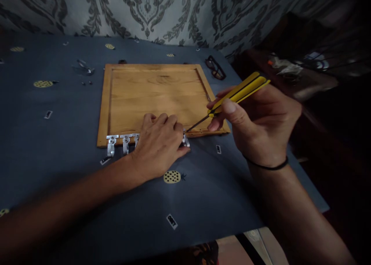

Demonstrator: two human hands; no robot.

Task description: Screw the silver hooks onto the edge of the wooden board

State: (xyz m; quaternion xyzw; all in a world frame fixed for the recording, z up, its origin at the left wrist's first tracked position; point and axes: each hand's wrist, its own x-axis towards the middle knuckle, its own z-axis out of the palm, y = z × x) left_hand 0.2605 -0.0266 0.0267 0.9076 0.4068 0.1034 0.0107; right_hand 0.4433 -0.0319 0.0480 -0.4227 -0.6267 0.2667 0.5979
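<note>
A wooden board [156, 91] lies flat on a blue cloth with a pineapple print. Several metal hooks [111, 144] sit in a row along its near edge. My left hand [160, 143] rests palm down over the hooks at the right part of that row, fingers curled on the board's edge and pressing on a hook [186, 141] that sticks out by my thumb. My right hand [255, 120] grips a yellow-handled screwdriver [236, 93], tilted, with its tip at the board's near edge just right of my left hand.
A pair of dark glasses [215, 67] lies beyond the board's far right corner. Small metal parts [84, 68] lie on the cloth at the far left. The table's right edge drops to a dark cluttered area. A patterned curtain hangs behind.
</note>
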